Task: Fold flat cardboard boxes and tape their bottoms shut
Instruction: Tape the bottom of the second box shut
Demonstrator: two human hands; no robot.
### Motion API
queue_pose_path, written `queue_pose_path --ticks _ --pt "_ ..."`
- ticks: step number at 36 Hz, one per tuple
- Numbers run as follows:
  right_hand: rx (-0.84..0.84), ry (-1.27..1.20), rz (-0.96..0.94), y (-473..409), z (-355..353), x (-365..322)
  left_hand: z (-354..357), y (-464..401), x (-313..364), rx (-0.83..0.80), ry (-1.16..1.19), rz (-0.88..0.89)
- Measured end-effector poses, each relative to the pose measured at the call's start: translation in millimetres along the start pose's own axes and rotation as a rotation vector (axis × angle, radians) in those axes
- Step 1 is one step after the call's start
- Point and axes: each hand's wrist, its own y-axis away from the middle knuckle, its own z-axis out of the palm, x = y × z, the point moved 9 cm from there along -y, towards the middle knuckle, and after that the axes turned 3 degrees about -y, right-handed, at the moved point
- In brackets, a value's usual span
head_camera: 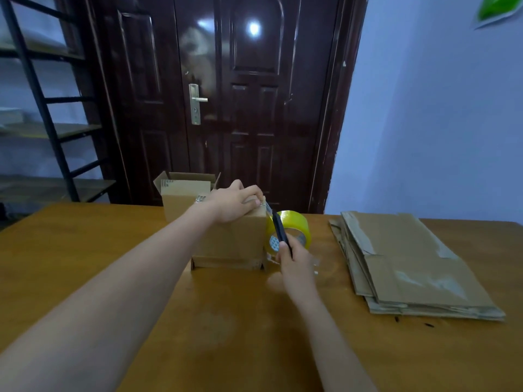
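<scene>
A folded cardboard box (229,241) stands bottom-up in the middle of the wooden table (113,264). My left hand (236,202) presses down on its top near the right edge, where a strip of clear tape runs off. A yellow tape roll (293,226) stands just right of the box. My right hand (295,261) grips a black utility knife (280,232), its tip raised toward the tape between box and roll.
A second, open-topped cardboard box (184,190) stands behind the first at the table's far edge. A stack of flat cardboard boxes (410,264) lies on the right. Beyond the table are a dark door (240,94) and a black metal shelf (42,123) at left.
</scene>
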Motion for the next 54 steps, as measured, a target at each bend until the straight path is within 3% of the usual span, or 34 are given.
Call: queue_pose_path --ticks 7,17,26,31,36,54 --pt "0.01 0.011 0.015 0 5 10 11 -6 3 -0.073 -0.053 0.063" --pt "-0.099 0.019 0.008 -6 6 7 13 -5 5 -0.089 -0.058 0.098" --pt "-0.138 0.191 0.021 -9 -8 -2 13 -5 6 -0.084 -0.075 0.103" --pt "-0.205 0.311 0.02 -1 -4 1 33 -3 6 -0.161 -0.145 0.054" --pt "-0.153 0.24 0.028 -5 -14 2 41 4 -21 -0.169 0.056 0.015" --pt "-0.206 0.175 0.037 -3 8 2 44 21 -15 -0.135 -0.204 0.044"
